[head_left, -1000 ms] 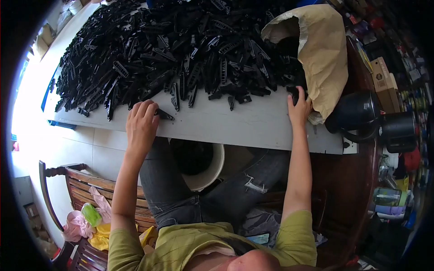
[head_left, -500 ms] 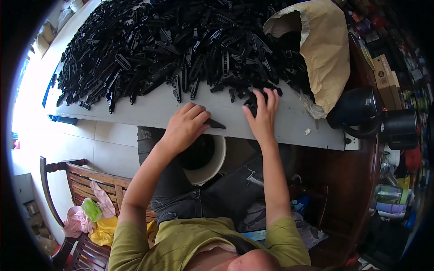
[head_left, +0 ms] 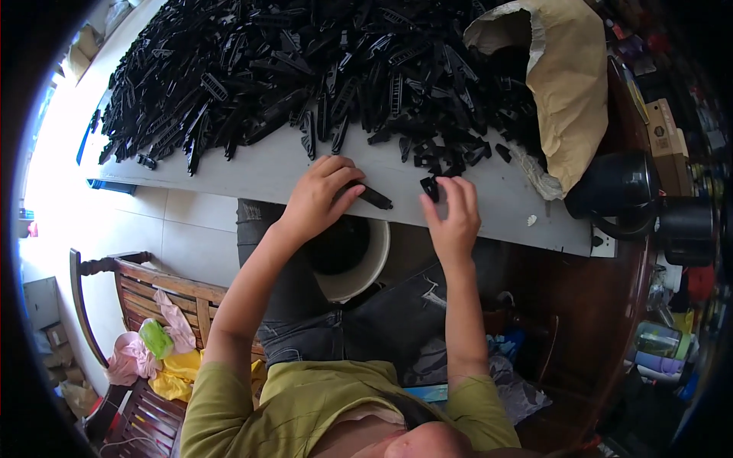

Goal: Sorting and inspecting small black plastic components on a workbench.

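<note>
My left hand [head_left: 323,194] is closed around a long black plastic piece [head_left: 376,197], whose far end points right over the table's near edge. Between the thumb and fingers of my right hand [head_left: 455,214] is a small black plastic part [head_left: 431,188], pinched just above the grey table [head_left: 259,169]. Several more small black parts [head_left: 437,156] lie loose on the table beyond that hand. Behind both hands spreads a big heap of long black plastic pieces [head_left: 252,76], some with ribbed, ladder-like sides.
At the right, an open brown paper sack [head_left: 573,99] lies on its side with black parts at its mouth. Dark mugs [head_left: 615,187] stand at the table's right end. Below the near edge is a white bucket [head_left: 374,263] with dark contents. A wooden bench [head_left: 172,278] stands left.
My right hand has drawn back toward me from the small parts and now pinches one. My left hand has turned slightly, and more of its long black piece shows.
</note>
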Motion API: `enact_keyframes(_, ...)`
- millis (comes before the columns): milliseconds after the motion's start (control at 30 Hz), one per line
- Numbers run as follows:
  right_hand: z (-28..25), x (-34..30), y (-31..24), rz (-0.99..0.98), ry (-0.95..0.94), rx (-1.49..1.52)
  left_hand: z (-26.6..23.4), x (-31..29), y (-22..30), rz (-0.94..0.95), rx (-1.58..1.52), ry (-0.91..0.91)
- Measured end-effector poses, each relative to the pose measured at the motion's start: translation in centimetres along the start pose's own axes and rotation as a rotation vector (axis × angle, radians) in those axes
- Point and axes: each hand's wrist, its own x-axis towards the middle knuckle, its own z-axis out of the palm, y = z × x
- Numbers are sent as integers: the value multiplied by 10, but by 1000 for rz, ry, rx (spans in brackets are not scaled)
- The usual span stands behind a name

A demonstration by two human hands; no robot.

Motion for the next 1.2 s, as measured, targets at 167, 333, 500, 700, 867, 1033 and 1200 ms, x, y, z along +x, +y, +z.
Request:
enact_keyframes(167, 15, 0, 2, -51, -94, -52, -7, -2, 3, 41, -59, 87)
enact_keyframes(333, 6, 8, -14, 674, -55, 972, -6, -13, 16, -43, 98, -37)
enact_keyframes(500, 10, 1, -10, 709, -198, 1061, 0, -7, 29, 44, 177, -115)
enact_keyframes(700, 14, 4, -26, 112, -278, 329, -11, -9, 13, -41, -101, -190)
enact_keyframes(867, 11, 10, -16, -79, -418, 249, -12, -11, -5, -101, -231, -218)
enact_keyframes(1033, 16, 7, -22, -154, -360, 181, -8, -8, -4, -35, -246, -158)
enact_keyframes(1200, 17, 6, -31, -159, -346, 147, -7, -10, -1, 3, -244, -175)
